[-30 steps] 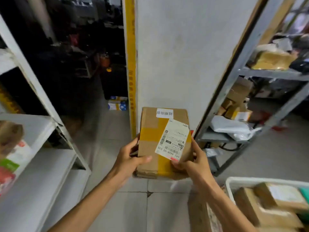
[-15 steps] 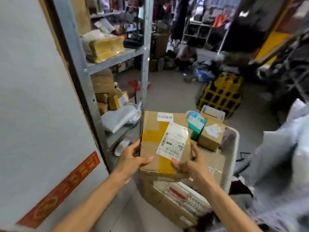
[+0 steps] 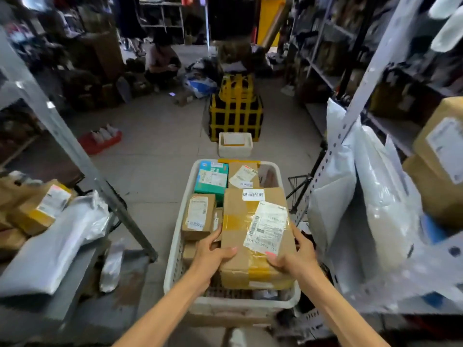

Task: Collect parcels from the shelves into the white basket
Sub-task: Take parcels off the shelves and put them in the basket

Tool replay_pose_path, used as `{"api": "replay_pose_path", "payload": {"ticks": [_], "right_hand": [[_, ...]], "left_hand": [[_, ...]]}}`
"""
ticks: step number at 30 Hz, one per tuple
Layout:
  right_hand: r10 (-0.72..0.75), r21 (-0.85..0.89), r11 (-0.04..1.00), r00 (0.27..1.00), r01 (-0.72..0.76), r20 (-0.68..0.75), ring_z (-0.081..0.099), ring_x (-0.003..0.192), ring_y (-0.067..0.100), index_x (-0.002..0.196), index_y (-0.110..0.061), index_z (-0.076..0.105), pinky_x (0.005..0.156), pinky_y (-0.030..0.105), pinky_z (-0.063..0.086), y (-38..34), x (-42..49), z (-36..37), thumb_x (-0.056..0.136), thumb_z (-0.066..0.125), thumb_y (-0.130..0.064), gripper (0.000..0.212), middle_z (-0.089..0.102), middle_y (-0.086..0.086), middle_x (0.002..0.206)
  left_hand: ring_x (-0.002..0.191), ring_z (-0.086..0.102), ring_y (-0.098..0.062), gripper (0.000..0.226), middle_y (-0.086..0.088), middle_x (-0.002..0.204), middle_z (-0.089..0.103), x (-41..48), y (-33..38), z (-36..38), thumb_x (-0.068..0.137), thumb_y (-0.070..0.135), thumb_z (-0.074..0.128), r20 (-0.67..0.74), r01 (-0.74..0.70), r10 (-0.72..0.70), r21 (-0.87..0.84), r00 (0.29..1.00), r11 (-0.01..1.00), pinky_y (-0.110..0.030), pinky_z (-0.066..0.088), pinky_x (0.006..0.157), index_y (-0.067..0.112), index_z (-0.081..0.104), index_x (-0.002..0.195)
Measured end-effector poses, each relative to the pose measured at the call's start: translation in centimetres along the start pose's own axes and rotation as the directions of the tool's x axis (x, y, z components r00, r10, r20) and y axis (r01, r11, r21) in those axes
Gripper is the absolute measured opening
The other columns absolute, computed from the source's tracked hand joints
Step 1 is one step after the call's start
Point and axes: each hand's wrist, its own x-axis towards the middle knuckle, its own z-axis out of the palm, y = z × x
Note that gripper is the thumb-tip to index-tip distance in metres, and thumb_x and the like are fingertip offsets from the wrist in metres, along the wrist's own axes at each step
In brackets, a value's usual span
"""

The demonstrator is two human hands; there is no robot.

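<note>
Parcels sit in the white basket [image 3: 174, 246], which stands on the floor in the middle, near the person. Both hands hold a big brown box [image 3: 240, 246] at the near right side of the basket. The left hand [image 3: 210, 252] grips the box's left edge, with the thumb on top. The right hand [image 3: 293, 256] grips the right edge the same way, and its thumb touches a white label [image 3: 266, 230] stuck on the lid. I cannot tell if the box rests on the parcels under it or hangs just over them.

A small brown box [image 3: 199, 216] lies just left of the big one. A green box [image 3: 211, 179] and another brown parcel [image 3: 244, 172] lie at the far end of the basket.

Past the basket, a white foam box [image 3: 234, 146] sits on the floor, with a yellow and black crate [image 3: 235, 116] behind it. A red tray [image 3: 100, 139] lies far to the left. A person [image 3: 160, 61] crouches far back. Grey bags [image 3: 57, 241] lie on the left shelf, and white bags [image 3: 375, 196] hang off the right shelf.
</note>
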Motion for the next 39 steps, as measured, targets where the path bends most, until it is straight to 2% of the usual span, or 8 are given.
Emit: {"api": "replay_pose_path", "payload": {"ticks": [14, 18, 21, 25, 27, 30, 34, 39], "right_hand": [[0.231, -0.099, 0.969, 0.972, -0.227, 0.035, 0.059, 0.111, 0.011, 0.133, -0.031, 0.051, 0.078, 0.016, 0.047, 4.9, 14.6, 2.0, 0.075, 0.075, 0.004, 0.072, 0.066, -0.014, 0.111], [0.275, -0.143, 0.953, 0.961, -0.268, 0.032, 0.057, 0.114, 0.013, 0.145, -0.025, 0.041, 0.093, 0.026, 0.049, 6.6, 19.2, 2.6, 0.072, 0.08, 0.001, 0.087, 0.064, -0.006, 0.124], [0.277, -0.109, 0.956, 0.96, -0.272, 0.034, 0.055, 0.118, 0.013, 0.151, -0.024, 0.03, 0.086, 0.018, 0.05, 8.0, 21.6, 3.3, 0.071, 0.079, 0.007, 0.099, 0.06, -0.002, 0.132], [0.216, -0.048, 0.975, 0.976, -0.216, -0.013, 0.047, 0.13, 0.014, 0.142, -0.041, 0.035, 0.103, 0.039, 0.046, 10.5, 22.6, 4.2, 0.066, 0.078, 0.013, 0.103, 0.053, -0.006, 0.14], [0.178, -0.026, 0.984, 0.984, -0.178, -0.02, 0.046, 0.13, 0.012, 0.134, -0.05, 0.036, 0.1, 0.035, 0.05, 11.4, 22.6, 4.4, 0.065, 0.079, 0.014, 0.103, 0.053, -0.008, 0.139], [0.167, -0.006, 0.986, 0.986, -0.167, -0.027, 0.041, 0.133, 0.009, 0.145, -0.036, 0.035, 0.095, 0.02, 0.049, 12.2, 22.6, 4.6, 0.066, 0.079, 0.013, 0.103, 0.049, -0.011, 0.142], [0.18, 0.01, 0.984, 0.983, -0.18, -0.021, 0.041, 0.132, 0.008, 0.146, -0.034, 0.035, 0.105, 0.029, 0.043, 12.9, 22.8, 4.2, 0.065, 0.079, 0.014, 0.104, 0.051, -0.013, 0.139], [0.199, -0.005, 0.98, 0.979, -0.2, -0.052, 0.044, 0.129, 0.011, 0.148, -0.03, 0.035, 0.106, 0.031, 0.041, 12.7, 23.0, 4.4, 0.065, 0.078, 0.015, 0.104, 0.054, -0.007, 0.137]], "left_hand": [[0.097, 0.066, -0.012, 0.063, 0.006, 0.101, 0.069, 14.2, -4.3, -0.1, 0.086, -0.007, 0.06, 0.005, 0.228, -0.228, 0.027, 0.974, 0.973, -0.023, 0.055, 0.078, 0.017, 0.042, 0.142], [0.094, 0.064, -0.004, 0.061, 0.006, 0.104, 0.068, 18.5, -5.6, -0.3, 0.087, -0.006, 0.059, -0.014, 0.24, -0.24, 0.014, 0.971, 0.971, -0.017, 0.054, 0.075, 0.019, 0.045, 0.141], [0.108, 0.061, -0.011, 0.063, 0.0, 0.121, 0.064, 21.5, -6.7, -0.9, 0.088, -0.006, 0.059, -0.021, 0.25, -0.249, 0.014, 0.968, 0.968, -0.025, 0.053, 0.088, 0.022, 0.043, 0.143], [0.12, 0.054, -0.015, 0.066, 0.001, 0.131, 0.059, 23.5, -8.6, -1.2, 0.09, -0.003, 0.058, -0.056, 0.238, -0.234, 0.082, 0.971, 0.968, -0.029, 0.051, 0.093, 0.024, 0.038, 0.146], [0.122, 0.054, -0.016, 0.066, 0.0, 0.133, 0.058, 23.7, -9.4, -1.1, 0.089, 0.001, 0.062, -0.086, 0.226, -0.216, 0.128, 0.973, 0.966, -0.037, 0.049, 0.099, 0.024, 0.038, 0.145], [0.122, 0.052, -0.015, 0.07, 0.004, 0.133, 0.056, 23.6, -9.7, -0.9, 0.087, 0.004, 0.065, -0.102, 0.204, -0.186, 0.203, 0.977, 0.958, -0.039, 0.045, 0.104, 0.024, 0.034, 0.147], [0.118, 0.051, -0.009, 0.069, 0.006, 0.131, 0.053, 23.2, -9.6, -0.3, 0.088, 0.0, 0.063, -0.11, 0.171, -0.148, 0.231, 0.983, 0.958, -0.024, 0.043, 0.099, 0.019, 0.034, 0.147], [0.125, 0.049, -0.013, 0.067, 0.0, 0.138, 0.053, 23.4, -10.0, -0.1, 0.089, 0.001, 0.062, -0.14, 0.168, -0.138, 0.236, 0.98, 0.957, -0.039, 0.041, 0.107, 0.02, 0.035, 0.147]]}}
